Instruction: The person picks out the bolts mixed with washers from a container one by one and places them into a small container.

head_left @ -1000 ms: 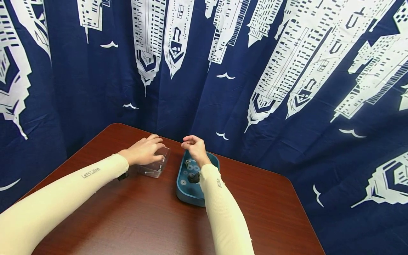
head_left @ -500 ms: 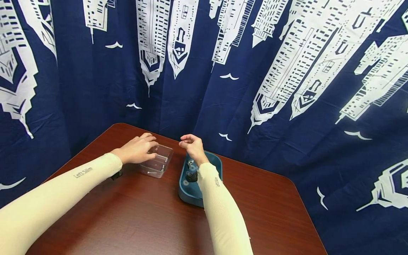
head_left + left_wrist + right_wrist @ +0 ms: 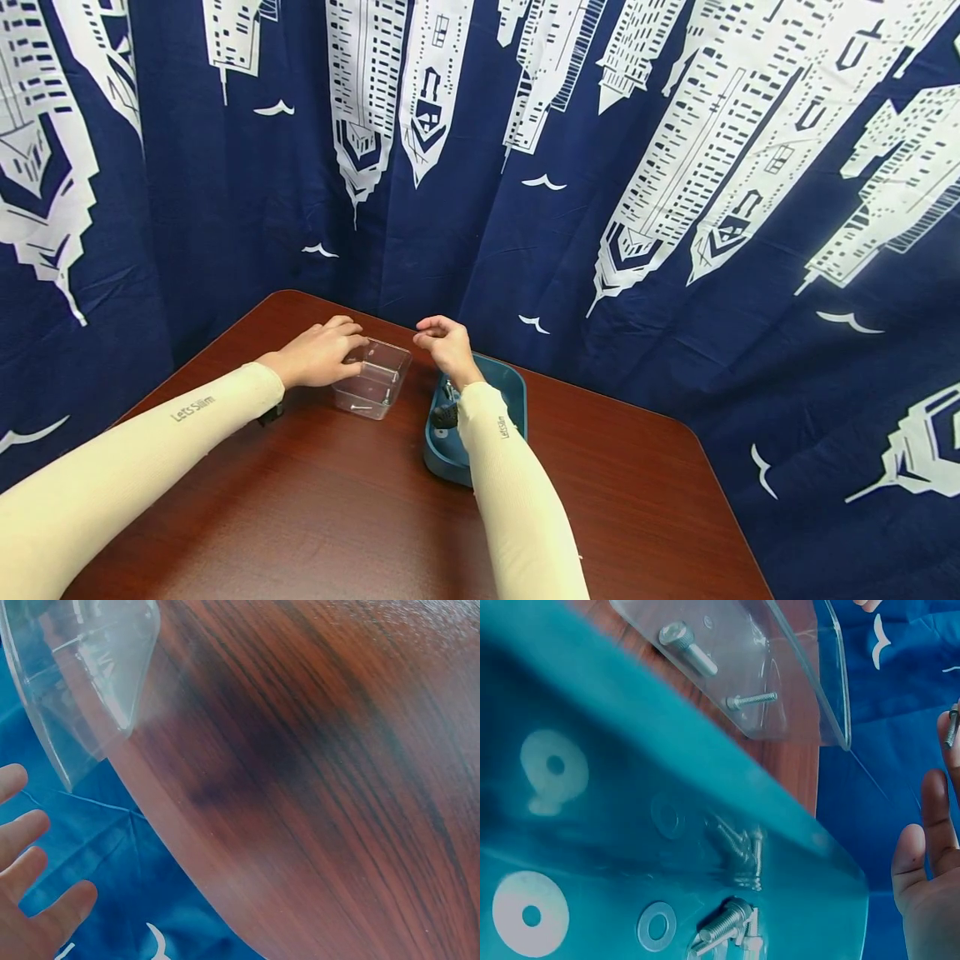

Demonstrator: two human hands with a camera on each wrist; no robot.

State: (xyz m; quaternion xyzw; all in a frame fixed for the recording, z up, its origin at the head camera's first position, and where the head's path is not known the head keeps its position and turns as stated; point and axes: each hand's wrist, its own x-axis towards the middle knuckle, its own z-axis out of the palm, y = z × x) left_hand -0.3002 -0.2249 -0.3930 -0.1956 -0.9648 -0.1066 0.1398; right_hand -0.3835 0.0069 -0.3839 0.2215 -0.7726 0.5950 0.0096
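Note:
My right hand (image 3: 450,346) is raised over the far end of the blue tray (image 3: 506,367). Between its fingertips it pinches a small screw (image 3: 952,729), at the right edge of the right wrist view. Several bolts (image 3: 727,921) and flat washers (image 3: 508,915) lie in the tray. To its left stands a clear divided plastic box (image 3: 403,367), with a large bolt (image 3: 696,654) and a thinner screw (image 3: 754,700) inside. My left hand (image 3: 322,354) hovers at the box's left side, fingers spread, holding nothing; it overlaps the box's edge in the head view.
Both containers stand near the back edge of the reddish-brown wooden table (image 3: 322,492). A dark blue curtain (image 3: 450,242) with white skyline prints hangs right behind it. A black wrist camera (image 3: 445,415) under the right sleeve covers part of the tray.
My left hand has drawn back to the left, uncovering more of the clear box. The right hand has shifted slightly left, towards the box. The head view has turned a little left.

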